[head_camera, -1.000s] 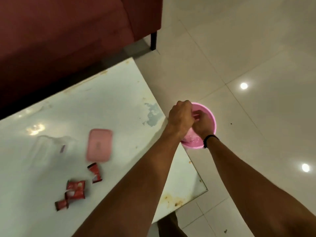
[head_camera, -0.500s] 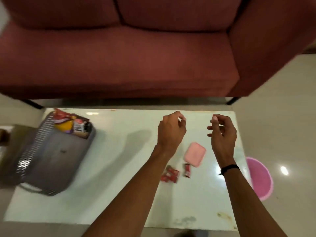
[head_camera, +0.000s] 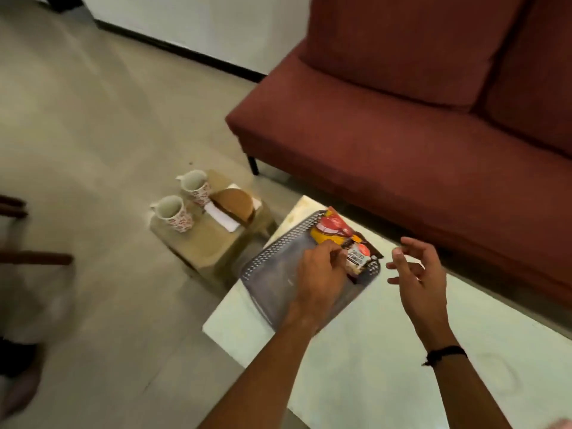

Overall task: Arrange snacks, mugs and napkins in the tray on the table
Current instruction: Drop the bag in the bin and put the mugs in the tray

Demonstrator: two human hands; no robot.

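- Both hands have swung left from the pink soap-shaped block to the grey perforated plastic tray (head_camera: 272, 258) at the white table's (head_camera: 371, 351) far-left corner.
- Left hand (head_camera: 322, 274) is curled over the tray beside the red-and-yellow snack packets (head_camera: 332, 232); whether it grips one cannot be told.
- Right hand (head_camera: 418, 274) hovers open, holding nothing.
- Two patterned white mugs (head_camera: 179, 209) and white napkins (head_camera: 221, 215) sit on a low stool further left.

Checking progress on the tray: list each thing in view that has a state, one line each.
tray: on the table, holding snack packets
snack packets: in the tray's far corner
two mugs: upright, empty, on the low stool
napkins: on the stool, not in the tray
left hand: fingers curled over the tray
right hand: open, empty
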